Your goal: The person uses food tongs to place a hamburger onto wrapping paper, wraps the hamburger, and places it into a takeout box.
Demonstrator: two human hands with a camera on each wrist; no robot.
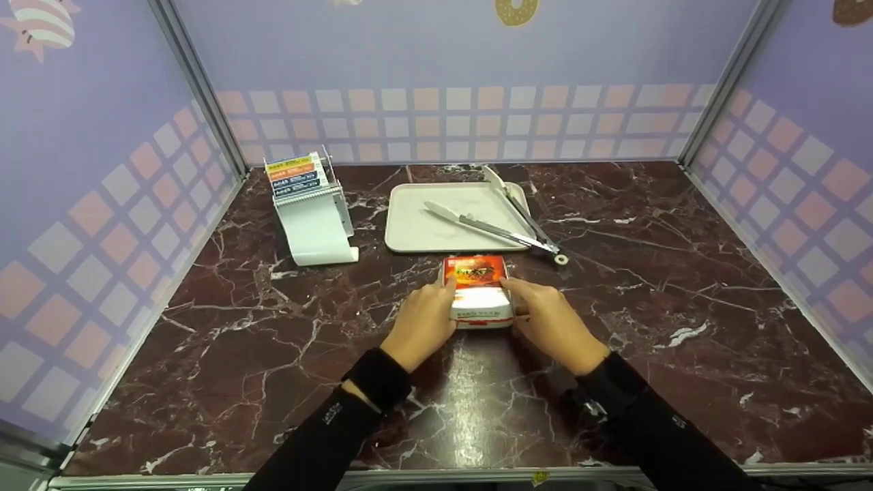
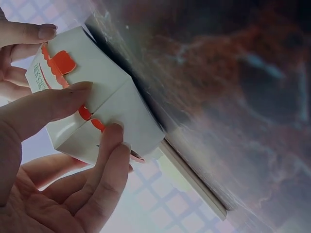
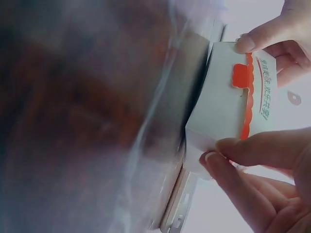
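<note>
A small paperboard burger box (image 1: 477, 293) stands on the marble-patterned table, its lid down and its red top printed with a burger. My left hand (image 1: 424, 322) grips its left side; in the left wrist view the thumb lies by the scalloped red lid edge and the fingertips (image 2: 114, 133) touch the side wall. From the right, my right hand (image 1: 556, 326) holds the other side, thumb and forefinger pinching near a front corner (image 3: 211, 148). An orange-red tab (image 3: 240, 76) lies outside over the white front wall. The far side of the box is hidden.
Behind the box lies a cream tray (image 1: 409, 235) with metal tongs (image 1: 498, 230) spread across its right part, their handle end over the edge. At the back left stands a rack (image 1: 300, 184) of colour-labelled rolls with white paper (image 1: 317, 235) hanging out. Patterned walls enclose the table.
</note>
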